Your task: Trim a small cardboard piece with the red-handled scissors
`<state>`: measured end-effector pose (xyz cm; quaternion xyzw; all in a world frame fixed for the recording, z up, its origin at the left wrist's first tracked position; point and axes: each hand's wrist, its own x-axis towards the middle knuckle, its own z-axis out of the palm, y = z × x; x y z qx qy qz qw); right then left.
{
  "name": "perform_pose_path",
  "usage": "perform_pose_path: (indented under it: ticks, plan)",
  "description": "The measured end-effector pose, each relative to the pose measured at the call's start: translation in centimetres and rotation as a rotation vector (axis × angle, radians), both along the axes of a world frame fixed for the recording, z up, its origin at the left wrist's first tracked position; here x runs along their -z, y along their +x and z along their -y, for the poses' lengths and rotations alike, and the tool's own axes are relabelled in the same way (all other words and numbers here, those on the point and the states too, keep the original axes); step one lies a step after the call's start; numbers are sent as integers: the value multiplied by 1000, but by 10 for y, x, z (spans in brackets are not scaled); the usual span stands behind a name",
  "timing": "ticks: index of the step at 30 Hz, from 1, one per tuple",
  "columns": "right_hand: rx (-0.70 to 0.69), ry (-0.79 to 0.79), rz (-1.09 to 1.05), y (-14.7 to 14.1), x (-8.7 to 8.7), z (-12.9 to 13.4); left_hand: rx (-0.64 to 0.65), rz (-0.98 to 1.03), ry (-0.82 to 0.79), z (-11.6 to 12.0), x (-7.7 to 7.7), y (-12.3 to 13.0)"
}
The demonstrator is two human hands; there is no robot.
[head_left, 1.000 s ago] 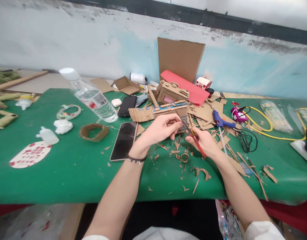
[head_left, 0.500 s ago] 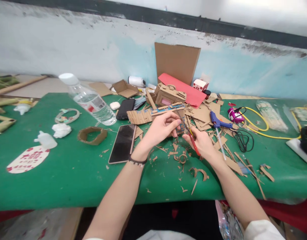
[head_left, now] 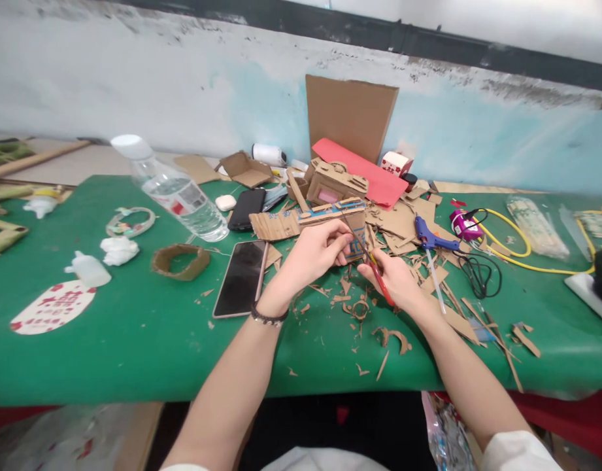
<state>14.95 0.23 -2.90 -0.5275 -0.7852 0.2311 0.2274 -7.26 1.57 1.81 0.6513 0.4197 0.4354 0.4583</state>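
Observation:
My right hand (head_left: 396, 280) is closed around the red handles of a pair of scissors (head_left: 382, 285), whose dark blades point up and away towards my other hand. With bent fingers and thumb pressed together, my left hand (head_left: 323, 248) sits just left of the blades; what it pinches, if anything, is too small to make out. Right behind both hands lies a cardboard piece with blue print (head_left: 358, 241). Small cardboard scraps (head_left: 359, 309), some curled into rings, are scattered on the green table cover (head_left: 183, 360) below them.
Left of my hands are a phone (head_left: 240, 278), a cardboard ring (head_left: 180, 261) and a tilted water bottle (head_left: 178, 199). A cardboard camera model (head_left: 336, 185) stands behind them. To the right lie a blue glue gun (head_left: 434, 237), a purple plug block (head_left: 466, 224) and a yellow cable (head_left: 519, 247).
The view has shifted slightly. Both hands stay in nearly the same place and grip, with the scissors still between them.

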Motion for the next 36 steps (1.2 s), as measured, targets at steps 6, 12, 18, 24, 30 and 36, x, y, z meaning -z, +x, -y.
perform_pose_path:
  ticks: [6, 12, 18, 24, 30, 36]
  plan:
    - [47, 5, -31, -5, -4, 2, 0, 126, -91, -4, 2, 4]
    - [139, 26, -91, -8, 0, 2, -61, 338, -121, -2, 15, 29]
    - [158, 34, -122, -10, 4, 4, -173, 426, -38, 2, 25, 48]
    - [36, -32, -186, -4, -3, 6, -128, 133, 90, 5, 12, 27]
    - [44, 2, -128, -7, -3, 5, -98, -8, 133, 3, 5, 14]
    - [33, -40, -162, -7, 3, 3, -71, 4, 69, 1, 7, 12]
